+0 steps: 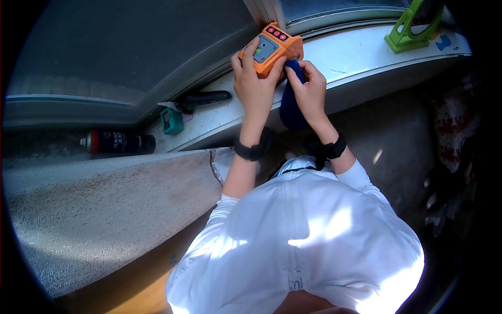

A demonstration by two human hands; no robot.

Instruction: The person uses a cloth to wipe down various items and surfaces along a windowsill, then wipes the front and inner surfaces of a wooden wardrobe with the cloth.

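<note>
An orange boxy device (283, 51) with a grey panel and a row of three red round marks is held up over the white sill. My left hand (254, 83) is closed around its near left side, fingers over the top and thumb along the front edge. My right hand (309, 90) pinches a dark blue cloth (293, 107), whose upper end meets the lower right side of the device. The rest of the cloth hangs down beside the sill's front edge. What the right fingertips touch behind the cloth is hidden.
On the white sill (355, 55) are a black-handled tool (206, 98), a small green box-shaped object (172, 121) and a bright green stand (410, 39). A dark spray can (121, 142) lies on its side at left. Window glass (130, 52) rises behind; a pale textured cover (104, 209) spreads below.
</note>
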